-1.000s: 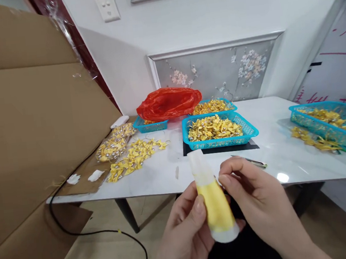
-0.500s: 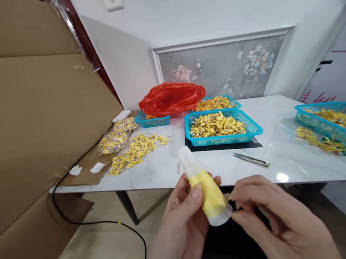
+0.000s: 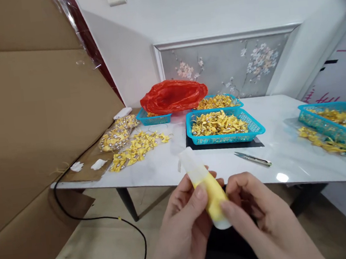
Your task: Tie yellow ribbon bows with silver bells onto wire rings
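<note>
**A:** Yellow, that was the colour front and centre: a small translucent bottle [image 3: 209, 191] with yellow contents, low in the middle of the frame, tilted with its pale cap end toward the upper left.

**B:** And both hands were on it. The left hand [image 3: 183, 227] was closed round the body, thumb pressed on the front. The right hand [image 3: 259, 215] had its fingertips pinched at the lower end.

**A:** So the bottle was off the bench [image 3: 274, 152], held just short of its near edge, above the lap.

**B:** Correct. My read: a two-handed handling step, the bottle being gripped and worked at its base, cap on as far as I could tell.

**A:** What would a further move have called for?

**B:** A steady left grip, I'd judge, and care with that near edge if the bottle went forward.

**A:** Any room up there?

**B:** Bare marble lay straight ahead, between the loose yellow pieces [image 3: 138, 147] at left and the scissors [image 3: 253, 159] at right. Behind that gap sat a blue basket [image 3: 255, 131], full.

**A:** And the flanks?

**B:** Tight on the left: cardboard [image 3: 36, 119] filled that whole side, with a black cable [image 3: 108, 218] trailing on the floor below it. Another basket [image 3: 330, 129] crowded the right edge.
</note>
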Motion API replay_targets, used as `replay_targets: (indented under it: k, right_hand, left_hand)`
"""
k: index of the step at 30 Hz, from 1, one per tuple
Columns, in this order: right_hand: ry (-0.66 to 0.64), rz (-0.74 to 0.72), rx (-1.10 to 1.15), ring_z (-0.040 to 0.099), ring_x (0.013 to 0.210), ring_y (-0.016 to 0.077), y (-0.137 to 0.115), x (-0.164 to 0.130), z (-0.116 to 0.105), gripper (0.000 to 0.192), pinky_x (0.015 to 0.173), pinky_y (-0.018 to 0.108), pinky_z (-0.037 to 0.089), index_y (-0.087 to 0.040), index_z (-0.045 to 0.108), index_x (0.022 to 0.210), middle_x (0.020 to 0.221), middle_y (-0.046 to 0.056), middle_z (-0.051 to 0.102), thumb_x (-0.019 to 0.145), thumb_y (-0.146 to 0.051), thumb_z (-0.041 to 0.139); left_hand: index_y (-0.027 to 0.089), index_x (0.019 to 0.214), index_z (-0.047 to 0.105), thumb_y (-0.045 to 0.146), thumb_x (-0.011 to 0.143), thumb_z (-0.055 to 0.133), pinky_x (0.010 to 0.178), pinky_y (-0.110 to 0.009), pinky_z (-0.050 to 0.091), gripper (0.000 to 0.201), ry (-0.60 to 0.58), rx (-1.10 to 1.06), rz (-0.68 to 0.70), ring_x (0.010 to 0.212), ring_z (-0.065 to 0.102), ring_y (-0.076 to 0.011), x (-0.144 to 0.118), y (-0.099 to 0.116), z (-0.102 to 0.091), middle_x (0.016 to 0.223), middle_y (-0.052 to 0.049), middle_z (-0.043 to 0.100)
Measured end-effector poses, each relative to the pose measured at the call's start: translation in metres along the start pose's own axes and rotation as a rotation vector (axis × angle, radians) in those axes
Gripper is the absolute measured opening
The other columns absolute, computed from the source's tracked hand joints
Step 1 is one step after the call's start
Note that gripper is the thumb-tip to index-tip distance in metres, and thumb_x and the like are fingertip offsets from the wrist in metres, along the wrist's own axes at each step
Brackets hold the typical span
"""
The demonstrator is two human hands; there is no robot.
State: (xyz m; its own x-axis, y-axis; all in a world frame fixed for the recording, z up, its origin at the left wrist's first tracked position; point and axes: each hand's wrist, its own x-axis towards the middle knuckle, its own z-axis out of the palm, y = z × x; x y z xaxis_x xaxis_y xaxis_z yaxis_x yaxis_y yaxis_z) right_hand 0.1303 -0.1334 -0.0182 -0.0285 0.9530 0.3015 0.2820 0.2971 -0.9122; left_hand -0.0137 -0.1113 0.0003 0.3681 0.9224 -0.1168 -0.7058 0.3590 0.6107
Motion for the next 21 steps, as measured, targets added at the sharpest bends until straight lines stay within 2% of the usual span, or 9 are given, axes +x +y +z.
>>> replay_targets:
  k: [4,7,10,11,13,15,18,21]
  right_hand:
    - [-0.038,0.032,0.142,0.047,0.049,0.0086,0.0,0.002,-0.004,0.019,0.045,0.017,0.043,-0.023,0.056,0.09,0.065,-0.004,0.052,0.101,-0.035,0.045]
    - [-0.023,-0.031,0.118,0.058,0.059,0.0109,0.004,-0.001,-0.004,0.008,0.051,0.017,0.05,-0.025,0.059,0.102,0.075,-0.002,0.06,0.096,-0.027,0.054]
    - [0.014,-0.089,0.037,0.064,0.073,0.0139,0.007,-0.006,0.004,0.034,0.06,0.02,0.056,-0.03,0.061,0.114,0.097,0.001,0.064,0.082,-0.021,0.069]
    - [0.038,-0.078,0.025,0.064,0.075,0.0142,0.007,-0.007,0.006,0.037,0.063,0.021,0.057,-0.03,0.061,0.116,0.101,0.001,0.065,0.081,-0.021,0.07]
    - [0.074,-0.022,0.078,0.065,0.076,0.014,0.007,-0.007,0.009,0.031,0.069,0.023,0.058,-0.029,0.062,0.116,0.102,0.001,0.066,0.085,-0.026,0.068]
    - [0.006,0.068,0.233,0.065,0.075,0.0132,0.006,-0.006,0.009,0.026,0.071,0.023,0.058,-0.027,0.063,0.118,0.1,0.003,0.067,0.092,-0.031,0.063]
    - [-0.197,0.226,0.519,0.064,0.069,0.0113,0.005,-0.004,0.002,0.029,0.067,0.022,0.058,-0.024,0.065,0.12,0.095,0.004,0.068,0.095,-0.039,0.062]
    - [-0.283,0.298,0.8,0.063,0.064,0.01,0.006,-0.003,-0.003,0.032,0.064,0.022,0.057,-0.023,0.069,0.116,0.083,0.003,0.069,0.093,-0.044,0.066]
  left_hand:
    - [0.015,0.103,0.078,0.019,0.086,0.074,0.086,-0.022,0.056,0.018,-0.006,-0.025,-0.02,0.093,0.071,-0.0154,-0.001,0.002,-0.001,0.1,-0.008,0.08]
    - [0.014,0.099,0.078,0.02,0.084,0.076,0.084,-0.024,0.057,0.016,-0.005,-0.01,0.006,0.092,0.071,-0.0165,0.0,0.0,-0.003,0.096,-0.007,0.08]
    - [0.016,0.097,0.078,0.023,0.082,0.078,0.08,-0.028,0.058,0.017,0.054,0.024,0.048,0.089,0.07,-0.0186,0.002,-0.003,-0.003,0.098,-0.008,0.079]
    - [0.016,0.098,0.077,0.024,0.082,0.078,0.079,-0.028,0.058,0.018,0.081,0.044,0.061,0.088,0.07,-0.0186,0.002,-0.003,-0.003,0.1,-0.009,0.079]
    - [0.016,0.102,0.077,0.024,0.084,0.076,0.079,-0.027,0.058,0.02,0.118,0.076,0.087,0.089,0.068,-0.018,0.002,-0.003,-0.002,0.104,-0.009,0.078]
    - [0.015,0.103,0.076,0.026,0.087,0.072,0.076,-0.025,0.059,0.019,0.093,0.094,0.085,0.087,0.068,-0.0171,0.002,-0.001,-0.002,0.105,-0.009,0.078]
    - [0.019,0.107,0.076,0.03,0.089,0.07,0.063,-0.025,0.061,0.023,-0.033,0.11,0.029,0.081,0.069,-0.0182,0.002,0.004,-0.003,0.107,-0.008,0.078]
    - [0.019,0.11,0.076,0.031,0.089,0.07,0.072,-0.026,0.061,0.025,-0.09,0.123,0.006,0.088,0.07,-0.0195,0.002,0.008,-0.006,0.107,-0.008,0.078]
